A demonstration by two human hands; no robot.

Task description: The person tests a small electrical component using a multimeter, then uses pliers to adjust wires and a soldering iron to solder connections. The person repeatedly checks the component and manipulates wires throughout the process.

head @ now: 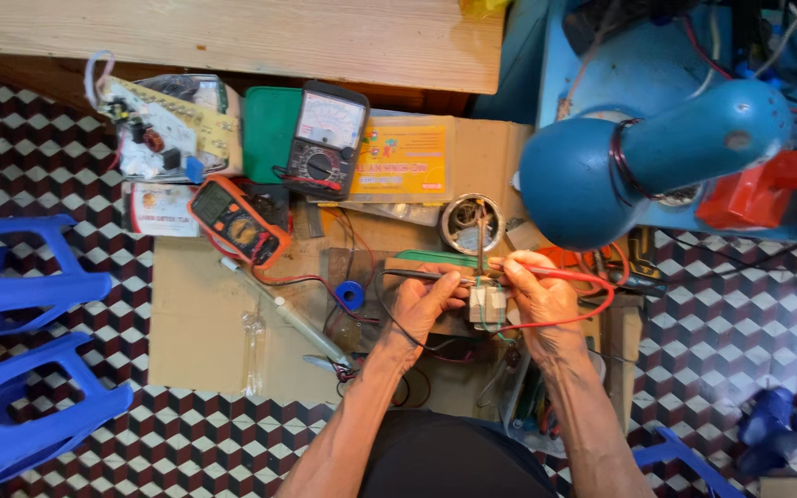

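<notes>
Left hand [424,300] is gripping a black probe [417,274]. Right hand [539,293] is pinching a red probe [560,268], both touching a small transformer [487,302] at cardboard sheet's [197,314] right edge.

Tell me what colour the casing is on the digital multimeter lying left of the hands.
Orange casing on the black-faced digital multimeter, shown best in the head view.
</notes>
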